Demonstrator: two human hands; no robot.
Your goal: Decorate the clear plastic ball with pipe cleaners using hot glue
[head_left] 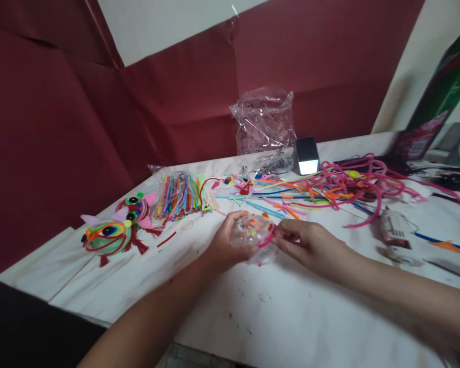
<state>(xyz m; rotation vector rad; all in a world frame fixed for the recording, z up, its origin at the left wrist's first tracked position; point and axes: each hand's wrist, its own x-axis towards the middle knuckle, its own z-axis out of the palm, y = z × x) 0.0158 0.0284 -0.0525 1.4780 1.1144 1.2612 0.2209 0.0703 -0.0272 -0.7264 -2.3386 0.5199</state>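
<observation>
My left hand [232, 237] is wrapped round the side of a clear plastic cup-like piece [249, 232] dotted with orange, yellow and pink bits. Along its right edge runs a bright pink pipe cleaner [267, 236]. The fingers of my right hand [302, 240] pinch together at that pink strip, touching the rim; their tips are partly hidden. Both hands hold the piece just over the white tabletop [253, 312].
Finished-looking colourful animal figures [107, 235] stand at the left beside a bag of pipe cleaners [182, 197]. Pink pipe cleaners [368, 184] tangle at the right, near a white glue-gun-like tool [395, 230]. Behind are a clear plastic bag [266, 125] and a black box [307, 153].
</observation>
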